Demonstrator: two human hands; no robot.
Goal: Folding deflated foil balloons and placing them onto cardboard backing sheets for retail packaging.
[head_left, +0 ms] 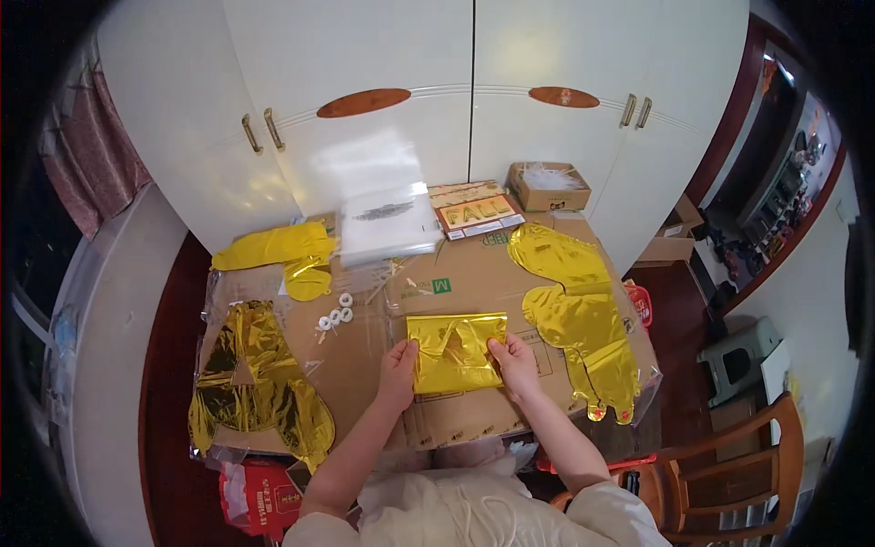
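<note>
A gold foil balloon [456,369], flat and folded into a rough rectangle, lies at the near middle of the cardboard-covered table. My left hand [398,369] grips its left edge, thumb on top. At its right edge my right hand [516,363] pinches the foil the same way. Another pile of flat gold foil balloons [255,378] spreads to the left, wrinkled and shiny. To the right lie more long, curved gold foil balloons [583,314]. At the far left sits a smaller gold foil piece [283,251].
Several small white rolls [342,315] lie left of centre. Toward the back are a stack of clear plastic bags [387,223], printed cards [476,215] and an open carton [550,190] with white contents. White cabinets [383,55] stand behind; a wooden chair [729,469] is at right.
</note>
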